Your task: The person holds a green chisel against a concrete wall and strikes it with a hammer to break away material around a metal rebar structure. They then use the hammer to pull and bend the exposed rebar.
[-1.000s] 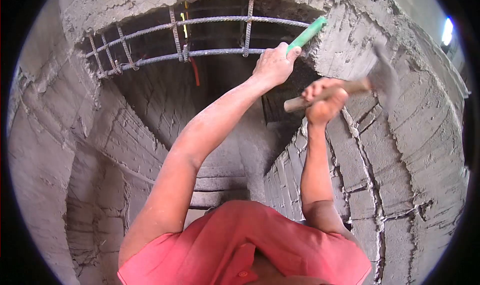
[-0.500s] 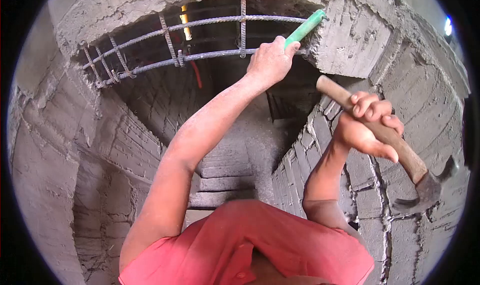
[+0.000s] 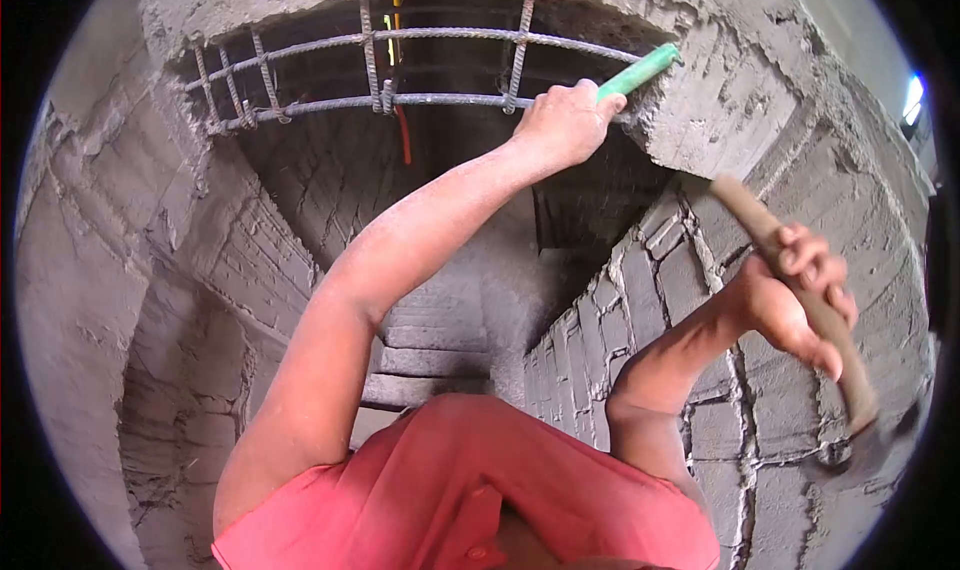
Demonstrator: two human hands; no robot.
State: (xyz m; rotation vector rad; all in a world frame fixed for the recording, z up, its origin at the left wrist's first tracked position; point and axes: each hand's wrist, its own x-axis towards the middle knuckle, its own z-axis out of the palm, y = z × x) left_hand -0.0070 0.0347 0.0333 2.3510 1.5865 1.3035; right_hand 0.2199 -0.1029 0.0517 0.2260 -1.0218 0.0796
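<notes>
My left hand (image 3: pixel 568 125) is closed round a green-sleeved chisel (image 3: pixel 640 72). The chisel's far end lies against the broken concrete edge (image 3: pixel 715 95), beside the exposed steel bars (image 3: pixel 450 33). My right hand (image 3: pixel 795 305) grips a hammer (image 3: pixel 748 210) by its wooden handle, off to the right and lower than the chisel. The hammer's head is smeared by motion at the lower right, apart from the chisel. Its handle end points up and left.
Plastered block walls (image 3: pixel 650 280) curve down both sides. Below me, concrete steps (image 3: pixel 435 362) drop into a shadowed stairwell. A thin red tube (image 3: pixel 403 135) and a yellow strip (image 3: pixel 397 20) hang behind the bars. A bright light (image 3: pixel 913 100) shows at far right.
My right hand has swung the hammer right and down, farther from the chisel. The view has shifted slightly; my left hand keeps its hold on the chisel at the concrete edge.
</notes>
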